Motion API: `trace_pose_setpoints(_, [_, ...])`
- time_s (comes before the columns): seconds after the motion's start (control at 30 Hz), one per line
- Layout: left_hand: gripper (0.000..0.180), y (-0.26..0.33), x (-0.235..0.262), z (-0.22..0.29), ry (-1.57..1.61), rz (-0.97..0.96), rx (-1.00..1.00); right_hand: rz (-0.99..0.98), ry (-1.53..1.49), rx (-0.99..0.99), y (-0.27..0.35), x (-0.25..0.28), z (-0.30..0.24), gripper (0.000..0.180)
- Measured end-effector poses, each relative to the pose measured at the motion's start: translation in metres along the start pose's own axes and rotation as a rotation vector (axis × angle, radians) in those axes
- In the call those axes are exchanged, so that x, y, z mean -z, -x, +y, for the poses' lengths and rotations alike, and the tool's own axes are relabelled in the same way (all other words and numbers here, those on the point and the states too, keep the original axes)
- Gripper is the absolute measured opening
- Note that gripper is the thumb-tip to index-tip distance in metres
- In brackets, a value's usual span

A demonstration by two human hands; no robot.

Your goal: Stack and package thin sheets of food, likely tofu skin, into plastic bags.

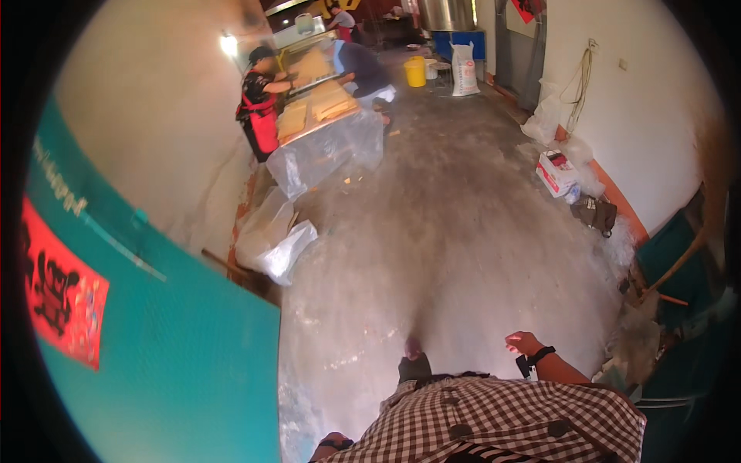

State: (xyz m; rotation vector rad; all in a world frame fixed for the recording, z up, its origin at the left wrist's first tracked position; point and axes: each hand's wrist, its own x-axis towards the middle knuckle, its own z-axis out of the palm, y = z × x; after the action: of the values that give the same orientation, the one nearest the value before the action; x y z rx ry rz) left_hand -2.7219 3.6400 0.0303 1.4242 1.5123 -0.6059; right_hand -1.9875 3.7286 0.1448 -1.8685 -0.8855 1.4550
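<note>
My right hand [525, 342] hangs in front of me over the concrete floor [463, 309], fingers loosely curled, with nothing visible in it. A dark band [544, 354] circles that wrist, and a small dark and white piece hangs beside it. Of my left hand [333, 441] only a bit near the wrist shows at the lower edge, next to my checked garment [494, 417]; its fingers are hidden. Neither hand touches any object that I can make out. One foot [414, 349] is stretched out ahead.
A teal door [193, 347] stands close on the left. Two people [258, 108] work at a plastic-draped table [324, 154] with yellowish sheets [332, 100]; another person is farther back. A yellow bucket [415, 72], white sack [464, 69], box [557, 174] and bag [594, 214] line the right.
</note>
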Motion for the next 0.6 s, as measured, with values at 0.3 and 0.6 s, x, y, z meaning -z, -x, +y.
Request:
trace_pose_setpoints(0.3, [0.029,-0.231,0.473,0.258,-0.166,0.401,-0.16,0.113,-0.088,-0.287,-0.216,0.085,-0.059,0.027])
trace_pose_setpoints(0.6, [0.037,-0.376,0.713,0.522,0.137,0.35,-0.359,-0.11,0.204,-0.173,-0.557,0.183,-0.136,0.039])
